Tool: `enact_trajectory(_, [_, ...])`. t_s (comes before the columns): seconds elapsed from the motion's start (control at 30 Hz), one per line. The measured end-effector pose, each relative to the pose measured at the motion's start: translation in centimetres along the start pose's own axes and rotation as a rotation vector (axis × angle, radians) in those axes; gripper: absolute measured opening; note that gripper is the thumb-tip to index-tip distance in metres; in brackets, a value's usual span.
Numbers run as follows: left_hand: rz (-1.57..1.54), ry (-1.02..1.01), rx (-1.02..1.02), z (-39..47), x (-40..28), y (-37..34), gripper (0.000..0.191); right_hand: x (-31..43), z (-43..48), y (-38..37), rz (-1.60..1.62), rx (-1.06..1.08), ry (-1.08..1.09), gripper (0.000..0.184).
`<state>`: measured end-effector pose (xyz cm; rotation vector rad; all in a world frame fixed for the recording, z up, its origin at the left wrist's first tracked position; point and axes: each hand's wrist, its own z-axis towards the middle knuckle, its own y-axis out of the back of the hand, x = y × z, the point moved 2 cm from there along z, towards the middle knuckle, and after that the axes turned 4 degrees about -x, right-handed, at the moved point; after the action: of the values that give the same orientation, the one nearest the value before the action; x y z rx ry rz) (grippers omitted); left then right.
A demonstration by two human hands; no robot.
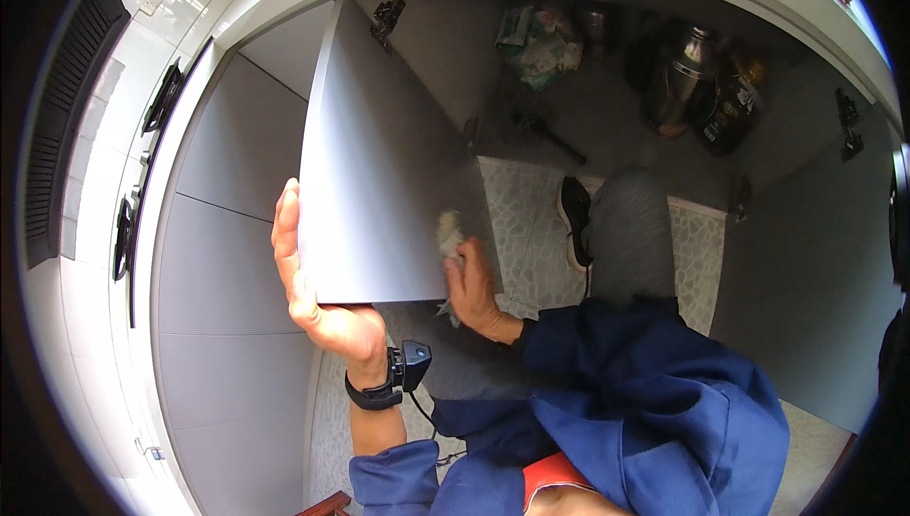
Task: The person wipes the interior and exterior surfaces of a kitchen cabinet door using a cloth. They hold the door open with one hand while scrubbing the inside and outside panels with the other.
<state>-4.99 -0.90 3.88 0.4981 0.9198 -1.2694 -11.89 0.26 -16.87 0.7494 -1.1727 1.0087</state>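
Observation:
A grey cabinet door [384, 182] stands swung open in front of me, its pale edge facing up. My left hand [320, 296] holds the door at its near corner, with the fingers stretched along the outer face. On that wrist sits a black strap with a small camera-like device [414, 363] and a cable. My right hand [475, 288] presses a crumpled, pale yellowish cloth or sponge [449, 233] against the door's inner face. A bit of greyish material [448, 313] shows below that hand, too blurred to name.
Inside the cabinet are a steel vacuum flask [689, 68], a dark bottle [729, 114], plastic bags [544, 43] and a black-handled brush [558, 141]. A second open door [803, 274] stands at right. My shoe [574, 221] rests on the patterned floor [522, 232]. Above left is a gas hob [163, 97].

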Motion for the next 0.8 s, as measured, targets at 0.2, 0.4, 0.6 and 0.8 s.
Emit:
enact_trajectory(0.2, [-0.058, -0.013, 0.037, -0.3, 0.0, -1.0, 0.077, 12.6, 4.3, 0.7, 0.405, 0.1, 0.43, 0.023])
enact_trajectory(0.4, [-0.113, -0.049, 0.032, -0.5, 0.5, -0.7, 0.072, 4.6, 6.8, -0.7, 0.289, 0.048, 0.181, 0.018])
enact_trajectory(0.6, [-0.15, -0.064, 0.07, -0.2, 0.9, 0.7, 0.069, -10.1, 4.9, -2.1, 0.1, -0.082, -0.105, 0.012])
enact_trajectory(0.8, [-0.18, -0.019, 0.034, 0.1, 1.0, 1.2, 0.069, -21.2, -1.2, -0.9, -0.319, 0.041, -0.308, 0.022])
